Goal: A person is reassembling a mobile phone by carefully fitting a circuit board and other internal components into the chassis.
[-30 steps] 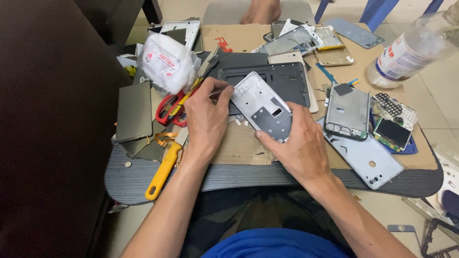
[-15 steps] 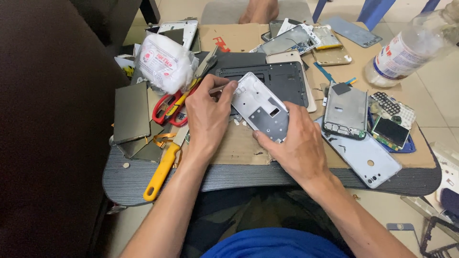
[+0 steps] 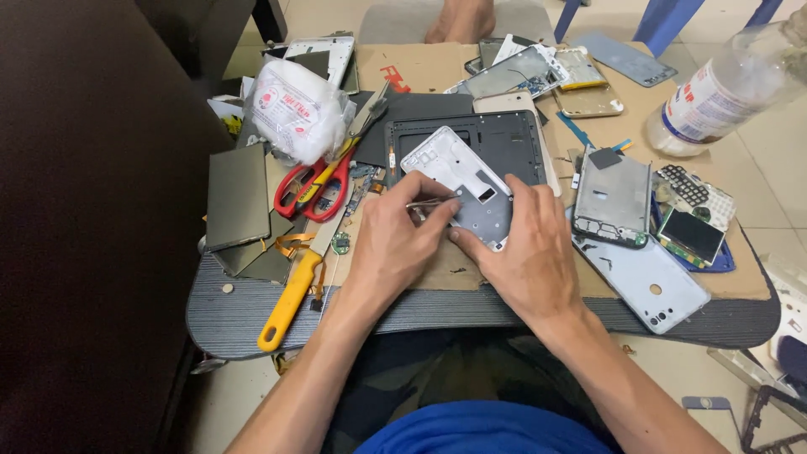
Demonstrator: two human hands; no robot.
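A white phone frame [image 3: 458, 172] lies tilted on brown cardboard [image 3: 420, 63] in the middle of the small table. My right hand [image 3: 525, 252] presses on its lower right corner and holds it down. My left hand [image 3: 395, 240] grips thin metal tweezers [image 3: 433, 202], whose tips point right onto the frame's lower left edge. Both hands touch each other over the frame's near end, hiding that part.
Red-handled scissors [image 3: 315, 185], a yellow-handled knife [image 3: 290, 294] and a white wad bag [image 3: 294, 109] lie left. A dark tablet frame [image 3: 513, 139], several phone shells and boards [image 3: 614, 197] crowd the right. A plastic bottle [image 3: 723, 92] lies far right. Someone's bare foot [image 3: 458, 18] rests beyond the table.
My left hand slid down from the frame's upper left to its lower left, now pointing the tweezers at the edge. My right hand shifted slightly upward on the frame.
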